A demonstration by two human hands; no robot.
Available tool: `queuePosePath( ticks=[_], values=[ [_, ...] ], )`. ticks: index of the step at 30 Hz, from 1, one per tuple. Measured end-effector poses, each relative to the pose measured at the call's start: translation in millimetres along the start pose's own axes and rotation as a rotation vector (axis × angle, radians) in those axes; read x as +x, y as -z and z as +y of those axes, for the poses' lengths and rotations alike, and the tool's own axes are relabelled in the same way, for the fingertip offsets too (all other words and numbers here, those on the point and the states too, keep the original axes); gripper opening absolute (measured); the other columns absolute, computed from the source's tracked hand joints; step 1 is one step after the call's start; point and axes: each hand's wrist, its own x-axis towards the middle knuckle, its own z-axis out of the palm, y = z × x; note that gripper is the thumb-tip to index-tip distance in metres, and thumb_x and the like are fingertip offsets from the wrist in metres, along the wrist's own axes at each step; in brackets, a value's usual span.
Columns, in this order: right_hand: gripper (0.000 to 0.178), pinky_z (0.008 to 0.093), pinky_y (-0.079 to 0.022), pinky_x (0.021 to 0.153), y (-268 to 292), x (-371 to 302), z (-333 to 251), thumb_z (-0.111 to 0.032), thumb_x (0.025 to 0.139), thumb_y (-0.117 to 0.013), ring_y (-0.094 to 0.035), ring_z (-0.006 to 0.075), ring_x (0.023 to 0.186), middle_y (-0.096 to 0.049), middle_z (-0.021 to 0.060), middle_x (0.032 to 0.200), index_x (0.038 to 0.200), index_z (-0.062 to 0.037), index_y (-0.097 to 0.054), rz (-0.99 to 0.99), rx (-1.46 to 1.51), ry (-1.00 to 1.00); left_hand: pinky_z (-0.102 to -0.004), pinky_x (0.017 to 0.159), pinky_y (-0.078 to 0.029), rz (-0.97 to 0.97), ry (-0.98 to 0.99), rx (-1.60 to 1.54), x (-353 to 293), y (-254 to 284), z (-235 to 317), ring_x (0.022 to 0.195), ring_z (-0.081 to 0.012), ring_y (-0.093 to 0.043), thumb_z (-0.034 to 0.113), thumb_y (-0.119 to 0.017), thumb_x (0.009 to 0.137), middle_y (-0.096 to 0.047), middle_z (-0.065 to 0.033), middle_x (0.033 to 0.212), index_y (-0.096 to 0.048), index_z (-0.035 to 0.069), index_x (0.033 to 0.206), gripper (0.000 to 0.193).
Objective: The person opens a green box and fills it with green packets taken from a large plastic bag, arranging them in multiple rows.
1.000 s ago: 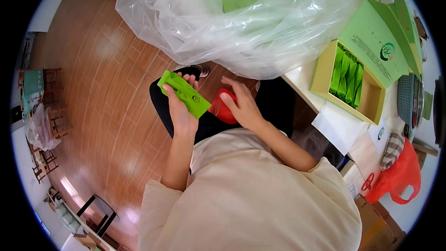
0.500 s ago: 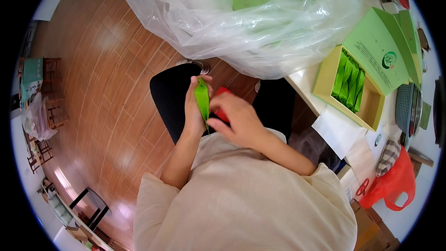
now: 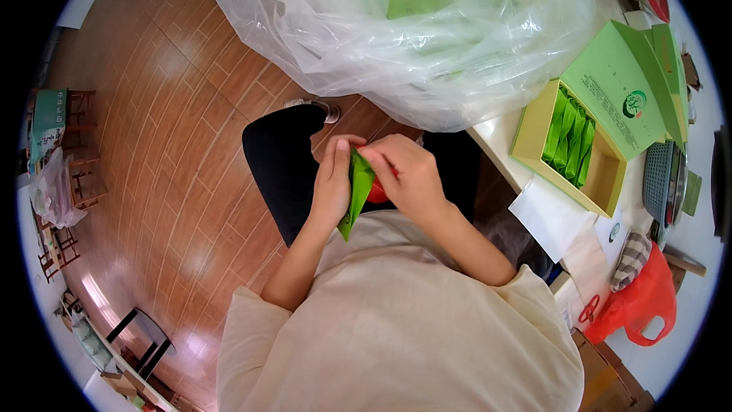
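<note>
Above my lap, my left hand point(image 3: 333, 187) is closed on a shiny green packet point(image 3: 356, 197), which hangs tilted with a pointed lower end. The fingers of my right hand point(image 3: 406, 173) pinch the packet's upper edge. Behind that hand a red thing point(image 3: 378, 194) shows in part; its kind is hidden. To the right, an open light-green box point(image 3: 620, 189) on the table holds several similar green packets point(image 3: 568, 137) standing in a row, with bare space at its near right end.
A large clear plastic bag point(image 3: 366, 53) with green packets inside bulges over the far table edge. Right of me lie white paper point(image 3: 550, 217), red scissors point(image 3: 589, 308), a red plastic bag point(image 3: 640, 297) and a blue-grey basket point(image 3: 658, 183). Cardboard boxes point(image 3: 606, 374) stand at the lower right.
My right hand has moved up and pinched the packet's top edge. The packet has shifted right and turned, with its lower end now pointing toward me.
</note>
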Motion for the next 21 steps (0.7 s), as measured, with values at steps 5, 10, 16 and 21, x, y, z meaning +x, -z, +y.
queuePosePath(
  ticks=[5,10,16,21],
  values=[
    [0.039,0.0290,-0.048,0.058,16.9,3.3,-9.5,-0.017,0.082,-0.069,-0.059,0.0161,0.062,-0.064,0.0110,0.083,0.114,0.0009,-0.055,-0.307,0.188,-0.414,-0.0364,0.076,-0.046,0.011,-0.222,0.392,2.6,14.1,10.7,0.085,-0.0315,-0.059,0.029,-0.030,0.102,-0.057,-0.0170,0.098,-0.050,0.007,0.115,0.032],
    [0.032,0.0240,-0.047,0.059,14.5,-8.7,16.4,-0.014,0.093,-0.056,-0.056,0.0104,0.065,-0.063,0.0081,0.085,0.120,0.0017,-0.052,-0.176,0.345,-0.440,-0.0305,0.069,-0.048,0.030,-0.238,0.371,-2.2,22.9,21.8,0.077,-0.0216,-0.063,0.022,-0.049,0.097,-0.061,-0.0125,0.088,-0.047,0.005,0.110,0.021],
    [0.024,0.0331,-0.049,0.065,10.6,-5.7,7.6,-0.016,0.098,-0.045,-0.062,0.0299,0.068,-0.063,0.0160,0.082,0.108,0.0014,-0.057,0.012,0.198,-0.343,-0.0223,0.057,-0.037,-0.115,-0.150,0.190,-9.4,15.7,16.7,0.064,-0.0066,-0.046,0.022,-0.054,0.095,-0.052,-0.0033,0.073,-0.049,0.003,0.096,0.020],
    [0.022,0.0353,-0.048,0.062,18.8,-6.4,6.7,-0.018,0.097,-0.047,-0.061,0.0346,0.072,-0.060,0.0178,0.081,0.099,0.0008,-0.057,-0.080,0.137,-0.293,-0.0192,0.060,-0.036,-0.226,-0.148,-0.040,-6.1,19.0,17.5,0.066,-0.0045,-0.044,0.026,-0.052,0.097,-0.050,0.0020,0.072,-0.049,0.005,0.093,0.022]
  ],
)
